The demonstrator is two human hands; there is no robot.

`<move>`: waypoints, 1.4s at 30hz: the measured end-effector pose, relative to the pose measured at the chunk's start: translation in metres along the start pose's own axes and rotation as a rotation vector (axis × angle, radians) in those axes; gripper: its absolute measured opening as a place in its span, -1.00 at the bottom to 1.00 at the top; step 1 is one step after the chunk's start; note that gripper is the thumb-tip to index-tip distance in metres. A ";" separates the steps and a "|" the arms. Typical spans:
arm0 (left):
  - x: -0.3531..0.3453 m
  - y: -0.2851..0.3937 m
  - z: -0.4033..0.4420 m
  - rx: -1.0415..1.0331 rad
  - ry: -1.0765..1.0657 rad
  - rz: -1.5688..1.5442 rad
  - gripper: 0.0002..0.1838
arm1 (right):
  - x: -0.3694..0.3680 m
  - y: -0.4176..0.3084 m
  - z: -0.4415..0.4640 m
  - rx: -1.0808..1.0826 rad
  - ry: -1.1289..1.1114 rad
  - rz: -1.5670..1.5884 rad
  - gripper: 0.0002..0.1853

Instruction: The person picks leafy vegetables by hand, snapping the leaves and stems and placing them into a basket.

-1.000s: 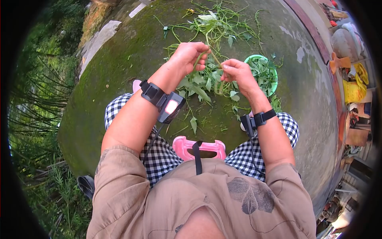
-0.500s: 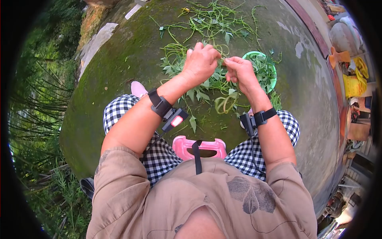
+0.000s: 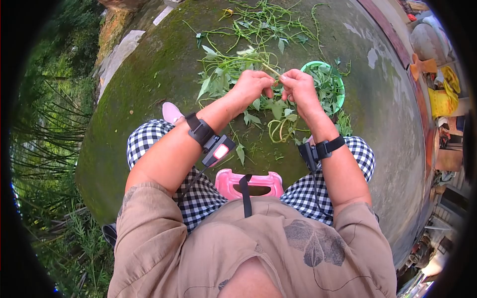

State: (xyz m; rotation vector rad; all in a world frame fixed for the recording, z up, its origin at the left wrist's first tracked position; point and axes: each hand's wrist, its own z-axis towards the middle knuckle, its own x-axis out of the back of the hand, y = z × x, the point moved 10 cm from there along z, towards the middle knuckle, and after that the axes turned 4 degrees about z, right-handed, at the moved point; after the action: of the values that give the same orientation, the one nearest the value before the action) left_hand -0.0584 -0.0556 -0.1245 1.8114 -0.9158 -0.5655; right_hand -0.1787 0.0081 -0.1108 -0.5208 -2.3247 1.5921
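In the head view, my right hand (image 3: 300,88) is closed in a pinch on the end of a pale green stem (image 3: 271,70), which slants up and left to a pale leafy tip. My left hand (image 3: 251,89) is beside it, its fingers curled together just below the stem. What those fingers pinch, if anything, is too small to make out. Under and beyond both hands spreads a pile of leafy green vines (image 3: 218,74). Right behind my right hand stands a green basket (image 3: 341,98) holding picked leaves. A loose coil of stems (image 3: 281,130) hangs or lies below the hands.
More long vines (image 3: 271,25) are strewn over the mossy concrete ground (image 3: 144,99) farther out. A pink plastic stool (image 3: 226,180) is between my legs. Cut green bits (image 3: 344,124) lie by my right knee. A yellow bag (image 3: 442,104) and clutter line the right side.
My left hand has moved down and turned, its fingers now below the stem. The stem now shows stretched out up and left from my right hand, which has hardly moved.
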 end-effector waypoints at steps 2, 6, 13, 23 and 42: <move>-0.004 0.004 -0.002 -0.033 -0.036 -0.020 -0.80 | 0.001 -0.002 0.000 0.031 0.013 -0.027 -0.87; -0.008 0.005 -0.010 0.057 -0.049 -0.131 -0.81 | 0.000 -0.004 0.001 0.083 -0.002 -0.066 -0.86; -0.015 0.007 -0.008 -0.127 0.032 0.189 -0.81 | -0.013 0.013 -0.004 -0.003 -0.084 -0.027 -0.86; -0.010 -0.023 -0.016 0.251 0.079 -0.386 -0.85 | 0.014 -0.017 0.003 0.139 0.048 0.018 -0.85; 0.060 0.013 -0.011 0.157 -0.081 0.078 -0.77 | 0.014 -0.023 -0.009 0.235 -0.186 -0.203 -0.87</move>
State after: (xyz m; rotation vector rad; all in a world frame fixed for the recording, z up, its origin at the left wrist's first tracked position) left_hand -0.0184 -0.1003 -0.1070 1.8942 -1.1084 -0.5334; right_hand -0.1911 0.0139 -0.0859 -0.0830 -2.1898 1.8463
